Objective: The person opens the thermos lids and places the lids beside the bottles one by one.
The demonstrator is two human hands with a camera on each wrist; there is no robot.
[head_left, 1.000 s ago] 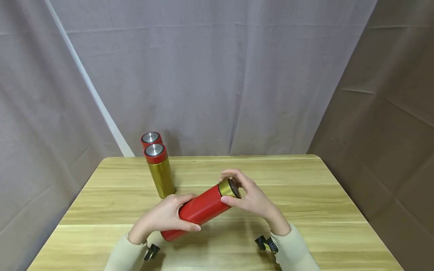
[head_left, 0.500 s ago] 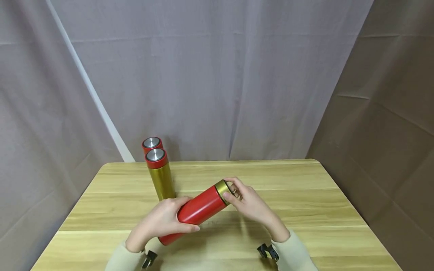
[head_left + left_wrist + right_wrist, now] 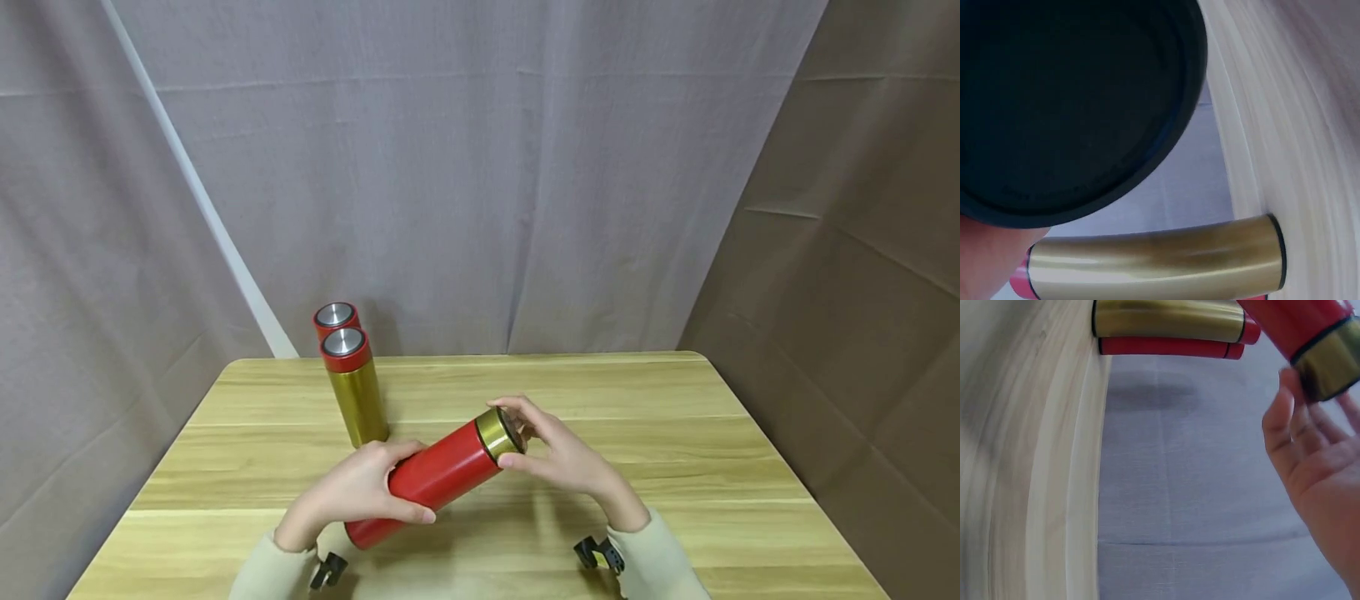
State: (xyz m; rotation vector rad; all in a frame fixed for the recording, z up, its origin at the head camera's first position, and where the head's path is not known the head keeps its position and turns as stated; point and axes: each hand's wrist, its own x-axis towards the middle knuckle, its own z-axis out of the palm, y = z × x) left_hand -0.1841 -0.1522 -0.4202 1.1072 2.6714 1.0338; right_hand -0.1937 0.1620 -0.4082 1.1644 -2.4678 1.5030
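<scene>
A red thermos (image 3: 441,472) with a gold lid (image 3: 497,433) is held tilted above the table, lid end up to the right. My left hand (image 3: 358,492) grips its body from the left, thumb along the near side. The fingers and thumb of my right hand (image 3: 562,450) are curled round the gold lid, which also shows in the right wrist view, with my right hand (image 3: 1322,456) below it. The thermos's dark base (image 3: 1072,106) fills much of the left wrist view. Behind my left hand stands a gold thermos (image 3: 357,400) with a red lid.
Another thermos with a red lid (image 3: 336,317) stands just behind the gold one, mostly hidden by it. The wooden table (image 3: 600,392) backs onto a grey curtain (image 3: 450,192). A brown curtain (image 3: 847,250) hangs at the right.
The right hand has shifted its hold round the lid, drawing in and then spreading its fingers again. The red thermos has dipped slightly in view; the standing thermoses have not moved.
</scene>
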